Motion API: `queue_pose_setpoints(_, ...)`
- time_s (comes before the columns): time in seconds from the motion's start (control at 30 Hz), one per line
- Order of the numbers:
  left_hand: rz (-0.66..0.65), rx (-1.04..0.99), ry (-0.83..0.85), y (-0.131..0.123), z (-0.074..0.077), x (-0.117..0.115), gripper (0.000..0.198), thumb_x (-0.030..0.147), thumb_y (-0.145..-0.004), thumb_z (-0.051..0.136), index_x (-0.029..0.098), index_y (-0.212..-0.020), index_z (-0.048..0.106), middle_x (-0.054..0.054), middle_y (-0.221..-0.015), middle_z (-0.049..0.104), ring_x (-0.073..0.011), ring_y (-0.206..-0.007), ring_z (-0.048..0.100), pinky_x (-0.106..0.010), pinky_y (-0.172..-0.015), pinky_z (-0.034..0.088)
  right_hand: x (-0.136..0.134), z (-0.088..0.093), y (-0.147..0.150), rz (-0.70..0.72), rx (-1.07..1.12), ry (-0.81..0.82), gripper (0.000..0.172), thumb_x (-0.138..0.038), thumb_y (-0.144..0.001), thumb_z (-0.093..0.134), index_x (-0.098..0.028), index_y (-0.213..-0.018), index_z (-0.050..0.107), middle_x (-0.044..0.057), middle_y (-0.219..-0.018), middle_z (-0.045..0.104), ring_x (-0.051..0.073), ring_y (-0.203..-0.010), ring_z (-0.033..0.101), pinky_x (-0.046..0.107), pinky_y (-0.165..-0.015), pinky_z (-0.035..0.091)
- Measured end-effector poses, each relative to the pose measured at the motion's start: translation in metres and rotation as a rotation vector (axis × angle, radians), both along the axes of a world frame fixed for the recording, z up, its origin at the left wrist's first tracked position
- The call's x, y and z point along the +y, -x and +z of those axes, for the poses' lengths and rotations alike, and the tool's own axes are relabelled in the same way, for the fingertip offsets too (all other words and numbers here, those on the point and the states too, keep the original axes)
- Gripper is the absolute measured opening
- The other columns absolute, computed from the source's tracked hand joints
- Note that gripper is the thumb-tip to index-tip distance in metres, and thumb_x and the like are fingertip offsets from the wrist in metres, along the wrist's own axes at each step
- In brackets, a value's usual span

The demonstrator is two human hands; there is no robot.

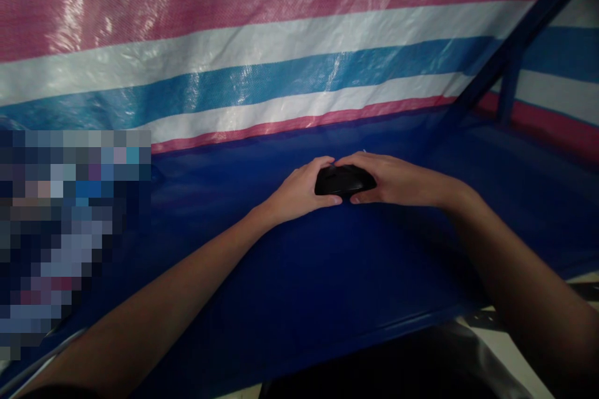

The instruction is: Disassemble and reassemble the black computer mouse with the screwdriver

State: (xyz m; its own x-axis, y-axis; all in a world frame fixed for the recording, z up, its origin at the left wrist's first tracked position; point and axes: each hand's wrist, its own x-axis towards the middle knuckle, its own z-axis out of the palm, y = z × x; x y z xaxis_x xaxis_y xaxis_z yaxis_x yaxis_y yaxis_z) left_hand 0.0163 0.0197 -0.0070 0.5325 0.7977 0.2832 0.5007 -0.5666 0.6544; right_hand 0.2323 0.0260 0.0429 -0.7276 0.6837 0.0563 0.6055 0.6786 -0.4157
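A small black object (343,180), shaped like a computer mouse, rests on the dark blue table (327,274) near its far side. My left hand (299,192) grips its left end, thumb below and fingers curled over the top. My right hand (397,179) covers its right end the same way. The fingertips of both hands meet above the object. Both forearms reach in from the bottom corners.
A woven tarp (262,56) striped pink, white and blue hangs right behind the table. A dark blue slanted frame bar (519,37) rises at the right. A blurred patch (70,237) covers the left. Pale floor (510,336) shows past the table's near edge.
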Motion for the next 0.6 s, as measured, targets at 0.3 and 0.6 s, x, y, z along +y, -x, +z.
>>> queue_pose_setpoints(0.3,-0.005,0.033,0.019,-0.0001,0.0023,0.0004,0.068,0.042,-0.070,0.070,0.020,-0.127,0.040,-0.013,-0.130,0.052,-0.0305,-0.117,0.052,-0.051,-0.099,0.039,-0.0006,0.0018,0.0012,-0.008,-0.003,0.023,0.055,-0.035,-0.073,0.062,-0.027,-0.127,0.050,0.003,-0.120,0.060,0.025,-0.108,0.057,0.038,-0.091,0.040)
queue_pose_setpoints(0.6,-0.006,0.029,0.001,-0.0008,0.0032,-0.0005,0.068,0.040,-0.069,0.070,0.016,-0.126,0.042,-0.014,-0.127,0.053,-0.0286,-0.115,0.053,-0.047,-0.098,0.041,-0.0029,0.0050,0.0020,-0.009,-0.012,0.037,0.055,-0.035,-0.073,0.063,-0.024,-0.126,0.051,0.006,-0.116,0.061,0.025,-0.106,0.056,0.039,-0.091,0.039)
